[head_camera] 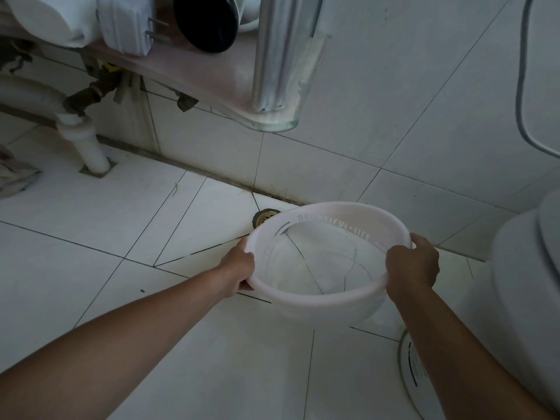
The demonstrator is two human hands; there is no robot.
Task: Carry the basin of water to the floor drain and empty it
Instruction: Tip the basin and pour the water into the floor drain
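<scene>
Person is holding the translucent white basin (321,307) in both hands, low over the tiled floor (91,237). Left hand (239,269) is gripping the left rim, fingers curling under it. Right hand (412,262) is gripping the right rim, fingers wrapping over the edge. Far rim of the basin is overlapping the floor drain (265,217) in this view, and the drain is sitting at the foot of the wall. Tile lines are showing through the basin's bottom. Cannot tell how much water is in it or how far it is tipping. Toilet (527,283) is standing just right of the basin. Glass shelf (272,119) is hanging on the wall above, with a chrome post (281,56) meeting it. White waste pipe (86,147) is running into the floor at far left.
</scene>
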